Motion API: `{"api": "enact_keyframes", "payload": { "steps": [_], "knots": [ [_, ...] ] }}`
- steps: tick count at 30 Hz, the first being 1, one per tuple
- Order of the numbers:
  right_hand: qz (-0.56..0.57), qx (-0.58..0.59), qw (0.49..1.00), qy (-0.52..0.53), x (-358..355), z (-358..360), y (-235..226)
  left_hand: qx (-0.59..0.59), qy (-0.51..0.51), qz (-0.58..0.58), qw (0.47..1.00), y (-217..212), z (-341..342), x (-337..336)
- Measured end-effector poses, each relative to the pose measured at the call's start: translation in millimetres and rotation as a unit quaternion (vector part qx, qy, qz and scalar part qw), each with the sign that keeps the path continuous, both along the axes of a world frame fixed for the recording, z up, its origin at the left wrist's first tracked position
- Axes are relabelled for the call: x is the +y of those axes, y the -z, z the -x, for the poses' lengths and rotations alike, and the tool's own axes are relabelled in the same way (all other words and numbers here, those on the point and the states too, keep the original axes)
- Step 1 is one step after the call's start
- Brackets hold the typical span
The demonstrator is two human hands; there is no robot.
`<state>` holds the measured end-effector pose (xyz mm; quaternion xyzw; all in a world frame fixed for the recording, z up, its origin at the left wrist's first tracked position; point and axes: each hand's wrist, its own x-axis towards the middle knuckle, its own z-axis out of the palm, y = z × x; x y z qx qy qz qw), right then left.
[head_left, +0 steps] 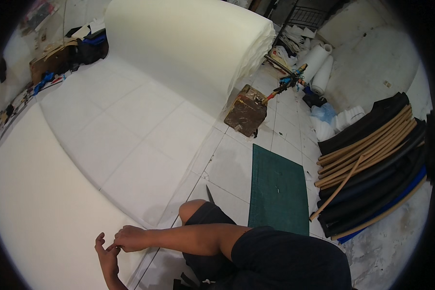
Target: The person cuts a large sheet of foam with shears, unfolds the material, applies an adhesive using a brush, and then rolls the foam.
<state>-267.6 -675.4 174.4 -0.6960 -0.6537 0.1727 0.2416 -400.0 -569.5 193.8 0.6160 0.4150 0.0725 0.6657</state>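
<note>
arms: bare, no sleeves | hands: no gloves | legs: dark navy shorts, knee uncovered

A foam sheet (106, 145) is lying on the floor (280, 130) at left, its roll (188, 43) behind, with a cutting mat (278, 191) right of it and stacked strips (372, 169) farther right.

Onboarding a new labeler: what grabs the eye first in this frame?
The huge roll of white foam at top centre, with its sheet unrolled across the floor and filling the left half. Next, the dark green cutting mat on the white tiles right of centre, and the stack of black, tan and blue foam strips along the right. At the bottom, the left hand and right hand meet fingertip to fingertip over the sheet's near edge.
</note>
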Motion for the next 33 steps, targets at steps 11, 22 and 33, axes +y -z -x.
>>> {"api": "enact_keyframes", "payload": {
  "steps": [11, 22, 33],
  "knots": [
    [0.023, -0.013, 0.999, -0.034, 0.2, -3.0, -14.4, 0.023, 0.036, 0.008, 0.999, 2.5, 1.5, 2.5],
    [0.002, 0.051, 0.998, -0.023, -3.9, -5.3, -8.4, -0.003, 0.051, 0.029, 0.998, 0.7, 3.1, 3.5],
    [0.041, 0.175, 0.984, -0.012, 1.8, -2.6, -13.8, -0.032, 0.068, -0.044, 0.996, -6.7, 13.0, 10.6]
  ]
}}
